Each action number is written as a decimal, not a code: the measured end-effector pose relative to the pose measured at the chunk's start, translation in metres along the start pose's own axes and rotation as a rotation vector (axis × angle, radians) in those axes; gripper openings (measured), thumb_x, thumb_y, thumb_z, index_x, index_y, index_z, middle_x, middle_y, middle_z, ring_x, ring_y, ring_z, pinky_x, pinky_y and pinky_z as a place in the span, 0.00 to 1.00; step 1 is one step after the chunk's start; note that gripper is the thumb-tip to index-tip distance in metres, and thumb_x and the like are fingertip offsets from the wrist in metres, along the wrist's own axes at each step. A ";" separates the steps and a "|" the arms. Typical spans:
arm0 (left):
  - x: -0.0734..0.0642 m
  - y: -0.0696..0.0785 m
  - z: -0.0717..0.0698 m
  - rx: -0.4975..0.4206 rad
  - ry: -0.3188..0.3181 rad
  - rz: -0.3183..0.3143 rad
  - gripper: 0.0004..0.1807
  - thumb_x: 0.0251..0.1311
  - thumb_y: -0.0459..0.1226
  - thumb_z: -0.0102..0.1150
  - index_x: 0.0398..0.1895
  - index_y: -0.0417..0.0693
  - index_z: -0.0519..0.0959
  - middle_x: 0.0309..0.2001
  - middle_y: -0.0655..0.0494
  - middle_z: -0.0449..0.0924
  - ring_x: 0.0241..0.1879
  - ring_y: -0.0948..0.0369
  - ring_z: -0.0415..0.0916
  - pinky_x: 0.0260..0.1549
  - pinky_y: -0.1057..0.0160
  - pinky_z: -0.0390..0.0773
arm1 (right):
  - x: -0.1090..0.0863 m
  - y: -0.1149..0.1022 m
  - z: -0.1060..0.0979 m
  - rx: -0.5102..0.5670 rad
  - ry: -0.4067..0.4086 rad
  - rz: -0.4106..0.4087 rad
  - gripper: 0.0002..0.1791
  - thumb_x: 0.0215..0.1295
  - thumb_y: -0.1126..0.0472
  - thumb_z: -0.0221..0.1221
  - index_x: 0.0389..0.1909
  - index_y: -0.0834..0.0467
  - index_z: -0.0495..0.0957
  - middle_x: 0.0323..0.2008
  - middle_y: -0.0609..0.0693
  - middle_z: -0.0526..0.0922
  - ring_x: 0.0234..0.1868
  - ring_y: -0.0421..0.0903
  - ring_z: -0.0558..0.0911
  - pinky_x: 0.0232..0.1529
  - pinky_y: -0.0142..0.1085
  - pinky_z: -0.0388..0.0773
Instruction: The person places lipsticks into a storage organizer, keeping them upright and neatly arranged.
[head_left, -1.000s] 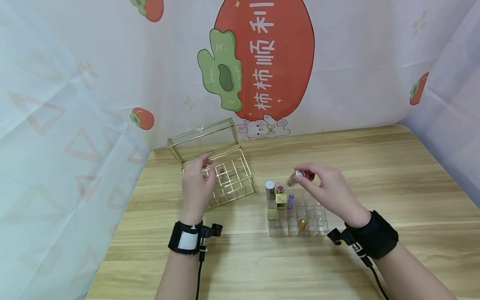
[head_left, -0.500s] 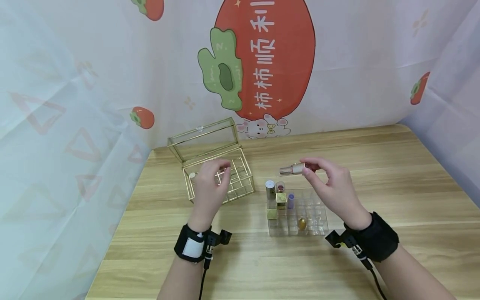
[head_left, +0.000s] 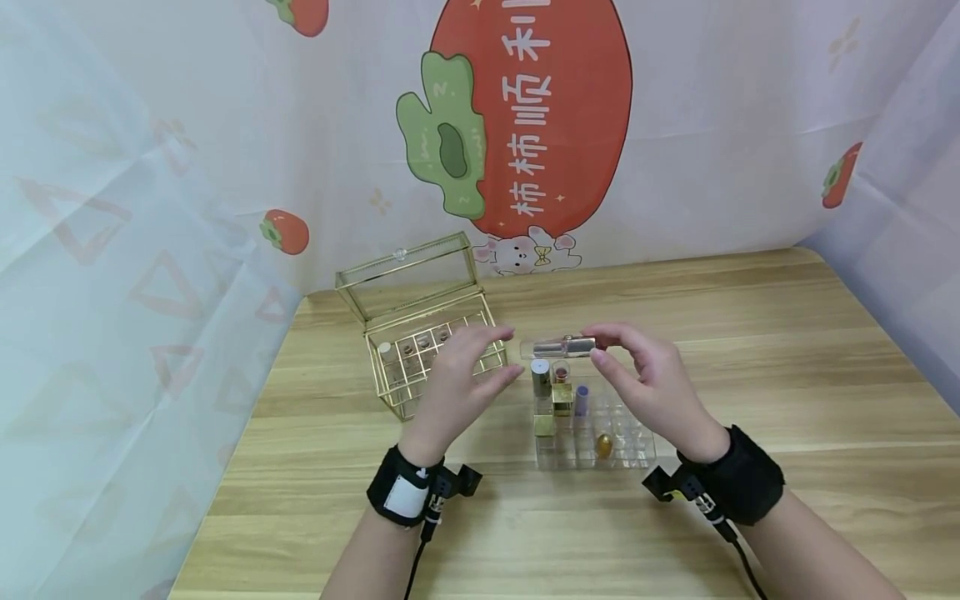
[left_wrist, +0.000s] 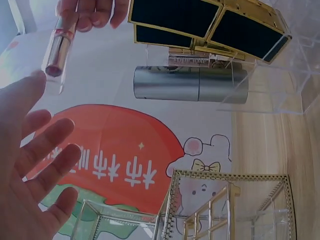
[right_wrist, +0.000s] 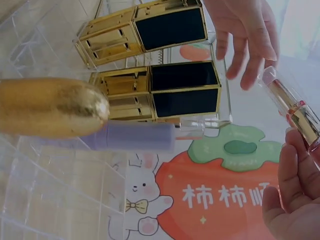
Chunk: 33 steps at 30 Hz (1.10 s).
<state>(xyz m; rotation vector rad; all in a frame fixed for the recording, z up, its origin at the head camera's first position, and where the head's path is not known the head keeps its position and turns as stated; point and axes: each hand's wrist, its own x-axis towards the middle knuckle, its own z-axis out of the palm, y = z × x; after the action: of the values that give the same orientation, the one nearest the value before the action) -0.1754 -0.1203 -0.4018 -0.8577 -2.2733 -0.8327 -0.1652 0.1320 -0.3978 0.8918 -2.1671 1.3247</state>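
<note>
My right hand (head_left: 654,383) pinches one end of a lipstick tube (head_left: 564,347) and holds it level above the clear compartment organizer (head_left: 637,442). The lipstick has a rose-gold body and a transparent cap, which points left. My left hand (head_left: 459,387) has its thumb and fingers spread around the space at the cap end. In the left wrist view its thumb tip overlaps the bottom of the cap. In the right wrist view the lipstick (right_wrist: 295,107) slants between both hands, its cap end right at the left fingertips.
A gold-framed glass box (head_left: 384,392) with its lid (head_left: 405,279) raised stands left, several lipsticks in its grid. In the organizer stand a silver tube (head_left: 540,379), gold-and-black square tubes (head_left: 562,400), a purple tube (head_left: 582,402) and a gold bullet-shaped tube (head_left: 604,446).
My left hand has moved right from over the glass box toward the lipstick, its fingers spreading. My right hand has turned the lipstick level, lifted it and brought it slightly left.
</note>
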 end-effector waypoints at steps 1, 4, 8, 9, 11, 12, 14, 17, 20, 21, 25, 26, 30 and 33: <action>0.000 0.001 0.000 -0.005 -0.010 0.009 0.26 0.51 0.42 0.68 0.52 0.40 0.78 0.47 0.49 0.83 0.50 0.58 0.73 0.56 0.55 0.72 | 0.000 0.000 0.001 0.005 -0.005 -0.003 0.16 0.59 0.77 0.57 0.49 0.67 0.77 0.38 0.56 0.83 0.42 0.41 0.76 0.41 0.34 0.73; 0.002 0.003 0.001 -0.014 -0.027 0.024 0.26 0.50 0.42 0.69 0.52 0.40 0.78 0.45 0.50 0.84 0.49 0.59 0.73 0.55 0.57 0.73 | -0.001 0.000 0.004 0.033 -0.018 -0.002 0.16 0.60 0.78 0.57 0.49 0.68 0.77 0.40 0.57 0.83 0.44 0.42 0.77 0.43 0.30 0.74; 0.003 0.006 0.000 -0.047 -0.038 0.016 0.22 0.51 0.40 0.68 0.50 0.40 0.79 0.42 0.51 0.85 0.46 0.60 0.74 0.52 0.58 0.75 | -0.002 0.000 0.005 0.058 -0.032 0.002 0.16 0.60 0.78 0.56 0.50 0.68 0.76 0.43 0.59 0.83 0.46 0.43 0.78 0.48 0.26 0.74; 0.003 0.007 0.000 -0.054 -0.041 0.011 0.21 0.52 0.40 0.67 0.49 0.41 0.80 0.41 0.52 0.85 0.45 0.61 0.75 0.51 0.58 0.75 | -0.002 0.000 0.005 0.056 -0.034 0.001 0.17 0.60 0.78 0.56 0.51 0.68 0.76 0.43 0.59 0.83 0.47 0.43 0.78 0.48 0.25 0.73; 0.003 0.009 -0.001 -0.068 -0.047 -0.001 0.20 0.53 0.40 0.66 0.48 0.41 0.80 0.40 0.52 0.85 0.44 0.62 0.75 0.49 0.58 0.76 | -0.003 0.000 0.005 0.052 -0.036 -0.005 0.17 0.60 0.78 0.56 0.51 0.68 0.76 0.43 0.59 0.83 0.47 0.43 0.77 0.49 0.26 0.74; 0.003 0.009 -0.001 -0.078 -0.049 -0.007 0.19 0.54 0.40 0.66 0.48 0.41 0.80 0.40 0.51 0.85 0.43 0.62 0.76 0.48 0.58 0.77 | -0.003 0.000 0.005 0.046 -0.036 -0.009 0.17 0.60 0.78 0.56 0.51 0.68 0.76 0.43 0.59 0.83 0.47 0.43 0.77 0.47 0.27 0.74; 0.002 0.011 -0.002 -0.089 -0.052 -0.023 0.18 0.55 0.39 0.65 0.48 0.41 0.80 0.39 0.52 0.85 0.43 0.62 0.76 0.47 0.58 0.78 | -0.003 0.001 0.006 0.034 -0.036 -0.017 0.18 0.59 0.78 0.57 0.51 0.67 0.76 0.43 0.59 0.83 0.46 0.43 0.77 0.46 0.29 0.75; 0.002 0.013 -0.003 -0.110 -0.051 -0.046 0.17 0.56 0.38 0.64 0.48 0.39 0.80 0.39 0.52 0.84 0.43 0.62 0.76 0.47 0.58 0.79 | -0.004 0.001 0.006 0.018 -0.038 -0.025 0.18 0.58 0.78 0.58 0.50 0.67 0.76 0.44 0.58 0.83 0.46 0.43 0.77 0.44 0.33 0.75; 0.002 0.015 -0.003 -0.133 -0.047 -0.063 0.17 0.57 0.38 0.63 0.48 0.38 0.80 0.39 0.52 0.84 0.43 0.62 0.76 0.47 0.57 0.79 | -0.003 0.001 0.006 0.011 -0.041 -0.031 0.18 0.57 0.78 0.58 0.50 0.66 0.76 0.44 0.58 0.83 0.46 0.43 0.78 0.45 0.34 0.75; 0.002 0.015 -0.003 -0.144 -0.045 -0.067 0.17 0.57 0.38 0.63 0.48 0.38 0.80 0.40 0.51 0.84 0.43 0.62 0.76 0.47 0.57 0.78 | -0.003 0.001 0.006 0.012 -0.041 -0.033 0.18 0.57 0.78 0.59 0.50 0.66 0.76 0.43 0.58 0.83 0.46 0.43 0.78 0.44 0.34 0.75; 0.001 0.015 -0.001 -0.201 -0.037 -0.091 0.17 0.59 0.38 0.62 0.49 0.39 0.79 0.41 0.50 0.84 0.43 0.62 0.76 0.47 0.55 0.79 | -0.002 0.001 0.006 0.004 -0.042 -0.042 0.18 0.56 0.78 0.60 0.49 0.66 0.77 0.41 0.57 0.84 0.44 0.43 0.78 0.42 0.33 0.75; 0.001 0.015 0.000 -0.216 -0.035 -0.100 0.17 0.59 0.38 0.61 0.49 0.39 0.79 0.41 0.49 0.84 0.43 0.62 0.76 0.47 0.55 0.79 | -0.002 0.001 0.006 0.002 -0.043 -0.044 0.18 0.56 0.78 0.60 0.49 0.66 0.77 0.41 0.56 0.84 0.44 0.42 0.78 0.42 0.34 0.75; 0.001 0.016 0.001 -0.263 -0.021 -0.132 0.17 0.58 0.37 0.62 0.49 0.37 0.79 0.42 0.48 0.84 0.43 0.62 0.77 0.46 0.55 0.79 | -0.002 0.000 0.006 -0.002 -0.050 -0.045 0.18 0.56 0.77 0.60 0.49 0.65 0.77 0.40 0.56 0.84 0.42 0.42 0.78 0.40 0.34 0.75; 0.001 0.017 0.001 -0.285 -0.005 -0.153 0.17 0.58 0.36 0.63 0.49 0.38 0.79 0.43 0.48 0.84 0.43 0.61 0.77 0.45 0.53 0.79 | -0.001 0.000 0.006 0.004 -0.068 -0.036 0.18 0.57 0.76 0.60 0.49 0.64 0.77 0.40 0.55 0.84 0.42 0.42 0.78 0.41 0.34 0.76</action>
<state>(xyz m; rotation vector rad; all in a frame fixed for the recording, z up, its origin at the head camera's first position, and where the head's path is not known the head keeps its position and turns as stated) -0.1642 -0.1084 -0.3957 -0.8140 -2.2799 -1.2467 -0.1642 0.1268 -0.4011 0.9864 -2.1889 1.2994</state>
